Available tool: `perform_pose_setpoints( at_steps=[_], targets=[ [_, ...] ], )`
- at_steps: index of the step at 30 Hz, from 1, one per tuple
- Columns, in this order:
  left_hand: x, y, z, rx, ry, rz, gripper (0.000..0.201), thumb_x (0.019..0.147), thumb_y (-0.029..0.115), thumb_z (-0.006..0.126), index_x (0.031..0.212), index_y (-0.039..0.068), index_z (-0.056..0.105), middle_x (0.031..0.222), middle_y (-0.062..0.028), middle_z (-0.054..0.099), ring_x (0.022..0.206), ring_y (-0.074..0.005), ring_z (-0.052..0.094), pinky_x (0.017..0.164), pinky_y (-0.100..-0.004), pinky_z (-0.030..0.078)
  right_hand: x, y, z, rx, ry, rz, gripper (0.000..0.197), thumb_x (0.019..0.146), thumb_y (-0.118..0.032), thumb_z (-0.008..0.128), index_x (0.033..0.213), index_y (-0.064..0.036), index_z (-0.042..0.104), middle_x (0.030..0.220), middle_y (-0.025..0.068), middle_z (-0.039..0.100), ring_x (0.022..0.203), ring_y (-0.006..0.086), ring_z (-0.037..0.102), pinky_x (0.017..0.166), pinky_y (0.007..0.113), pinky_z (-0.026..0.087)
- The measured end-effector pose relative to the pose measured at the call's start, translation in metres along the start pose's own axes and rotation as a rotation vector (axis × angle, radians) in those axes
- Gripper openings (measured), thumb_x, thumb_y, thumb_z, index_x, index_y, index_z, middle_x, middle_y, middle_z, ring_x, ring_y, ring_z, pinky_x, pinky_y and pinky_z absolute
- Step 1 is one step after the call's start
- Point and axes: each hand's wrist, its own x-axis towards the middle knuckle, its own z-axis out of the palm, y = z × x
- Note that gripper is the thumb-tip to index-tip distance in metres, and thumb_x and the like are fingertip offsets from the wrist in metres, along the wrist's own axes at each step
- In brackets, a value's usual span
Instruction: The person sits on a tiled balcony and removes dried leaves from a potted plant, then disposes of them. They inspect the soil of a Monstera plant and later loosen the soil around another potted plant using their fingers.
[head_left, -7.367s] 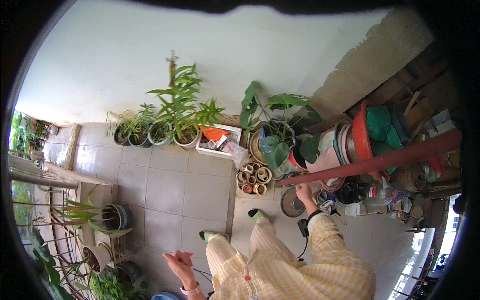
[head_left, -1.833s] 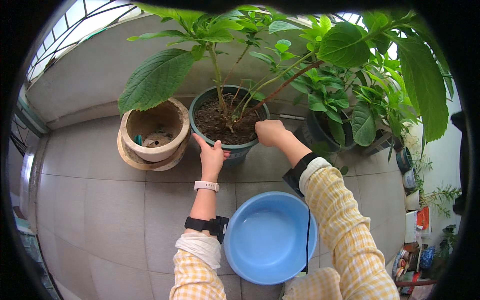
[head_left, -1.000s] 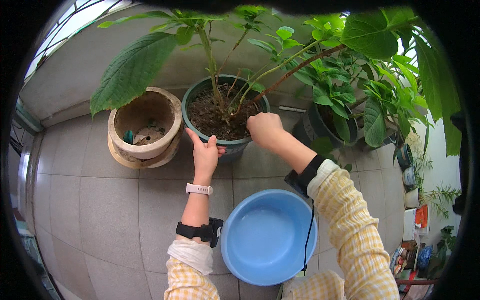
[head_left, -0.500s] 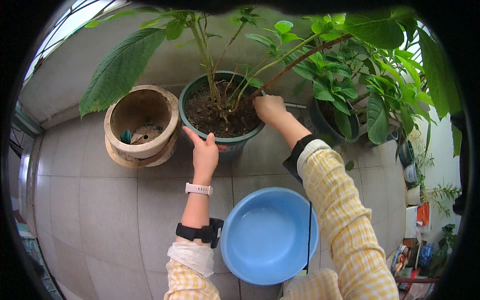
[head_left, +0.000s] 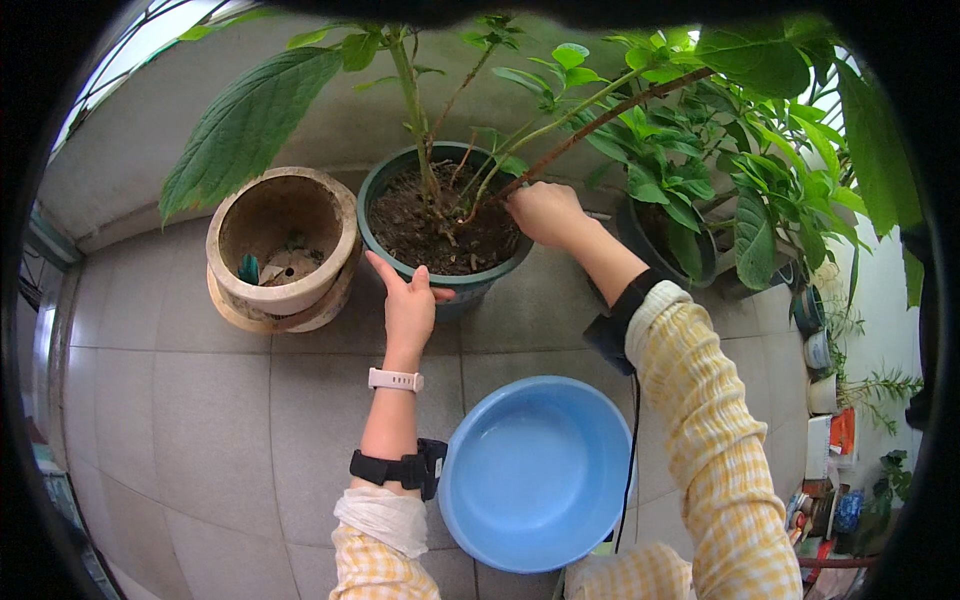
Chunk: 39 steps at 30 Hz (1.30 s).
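A green flowerpot (head_left: 488, 282) full of dark soil (head_left: 415, 225) holds a plant with thick stems and large leaves. My left hand (head_left: 408, 305) rests against the pot's near rim, fingers spread. At the pot's right edge, my right hand (head_left: 548, 213) is closed like a fist beside the base of a brown woody stem (head_left: 600, 125). Its fingertips are turned away, so whatever they hold is hidden. Left of the green pot stands a wide beige clay pot (head_left: 222, 245) with a hole in its bottom and a few scraps inside.
A light-blue plastic basin (head_left: 535, 475) sits on the grey tiled floor (head_left: 215, 420) between my forearms. Another leafy potted plant (head_left: 690, 190) stands at the right. Several small pots and household items line the right wall. A black cable (head_left: 632, 460) hangs from my right wrist strap.
My right forearm and elbow have swung outward to the right, while the fist stays at the pot's edge. My left hand has hardly moved.
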Motion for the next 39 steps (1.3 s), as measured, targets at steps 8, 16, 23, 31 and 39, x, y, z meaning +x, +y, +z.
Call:
perform_pose_setpoints(
  at_steps=[8, 16, 23, 31, 39],
  targets=[
    [0.001, -0.001, 0.001, -0.056, 0.013, 0.02, 0.074, 0.092, 0.019, 0.037, 0.136, 0.006, -0.02, 0.069, -0.0125, 0.065, 0.067, -0.0208, 0.065, 0.066, -0.0288, 0.047, 0.053, 0.002, 0.051, 0.341, 0.321, 0.117, 0.019, 0.079, -0.013, 0.051, 0.089, -0.0056, 0.065, 0.088, 0.0154, 0.065, 0.079, 0.0306, 0.064, 0.064, 0.042, 0.051],
    [-0.002, 0.002, 0.003, -0.053, 0.025, 0.011, 0.074, 0.092, 0.019, 0.038, 0.136, 0.006, -0.02, 0.071, -0.0131, 0.065, 0.066, -0.0203, 0.065, 0.068, -0.0291, 0.048, 0.03, 0.011, 0.034, -0.045, -0.104, -0.118, 0.02, 0.081, -0.014, 0.049, 0.088, -0.0045, 0.065, 0.088, 0.0154, 0.065, 0.08, 0.0337, 0.063, 0.065, 0.042, 0.05],
    [-0.003, 0.004, -0.001, -0.004, 0.014, -0.024, 0.075, 0.092, 0.02, 0.039, 0.136, 0.005, -0.02, 0.071, -0.0116, 0.065, 0.067, -0.0189, 0.064, 0.071, -0.0291, 0.047, 0.022, 0.03, 0.008, 0.21, 0.033, -0.067, 0.023, 0.085, -0.02, 0.048, 0.103, -0.0119, 0.06, 0.084, 0.0149, 0.062, 0.082, 0.0347, 0.059, 0.065, 0.043, 0.048],
    [0.003, -0.007, 0.001, 0.008, 0.062, 0.015, 0.076, 0.091, 0.021, 0.04, 0.137, 0.006, -0.018, 0.068, -0.0108, 0.065, 0.067, -0.02, 0.064, 0.07, -0.0294, 0.047, 0.069, 0.003, 0.047, 0.181, 0.317, -0.256, 0.016, 0.083, -0.007, 0.042, 0.084, 0.0011, 0.056, 0.076, 0.0192, 0.058, 0.076, 0.0379, 0.056, 0.067, 0.043, 0.045],
    [0.004, -0.011, 0.003, 0.024, 0.069, 0.043, 0.076, 0.091, 0.022, 0.041, 0.136, 0.004, -0.018, 0.067, -0.0103, 0.065, 0.067, -0.021, 0.064, 0.07, -0.0294, 0.047, 0.041, 0.014, 0.029, -0.004, -0.152, -0.193, 0.02, 0.084, -0.015, 0.044, 0.093, -0.0019, 0.057, 0.093, 0.0175, 0.062, 0.09, 0.0335, 0.059, 0.073, 0.042, 0.048]
  ],
)
